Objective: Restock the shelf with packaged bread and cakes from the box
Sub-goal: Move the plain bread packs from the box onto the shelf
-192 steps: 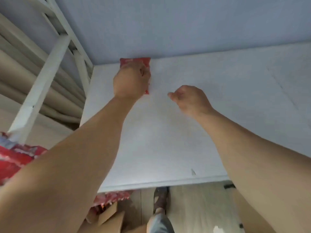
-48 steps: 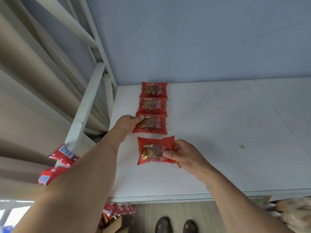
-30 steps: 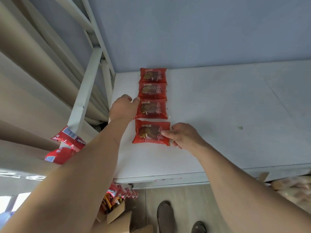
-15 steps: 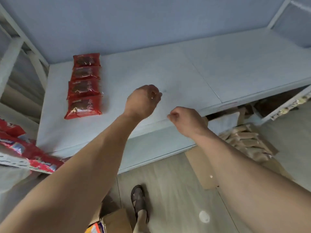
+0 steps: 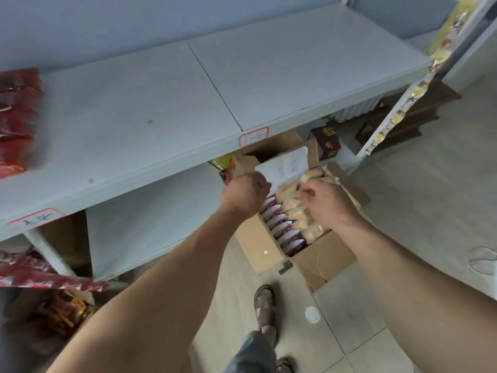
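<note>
An open cardboard box [image 5: 258, 250] stands on the floor under the shelf's front edge. It holds a row of purple-and-white packs [image 5: 279, 226] and a row of pale bread packs [image 5: 297, 220]. My left hand [image 5: 244, 195] hovers over the box's left side with curled fingers and holds nothing that I can see. My right hand [image 5: 329, 203] is over the bread packs, its curled fingertips at the top pack; whether they grip it is unclear. Several red cake packs [image 5: 16, 122] lie in a column at the left end of the white shelf [image 5: 161, 103].
A lower shelf board [image 5: 150, 211] sits left of the box. A sheet of white paper [image 5: 285, 168] lies on the box's rear flap, with a dark carton [image 5: 326, 141] behind it. Snack strips hang on the right post [image 5: 403, 103] and at lower left [image 5: 40, 275]. My foot [image 5: 265, 305] is on the tiled floor.
Both hands have left the shelf and dropped to the box on the floor. The view has swung right and down, so the red cake packs now sit at the left edge.
</note>
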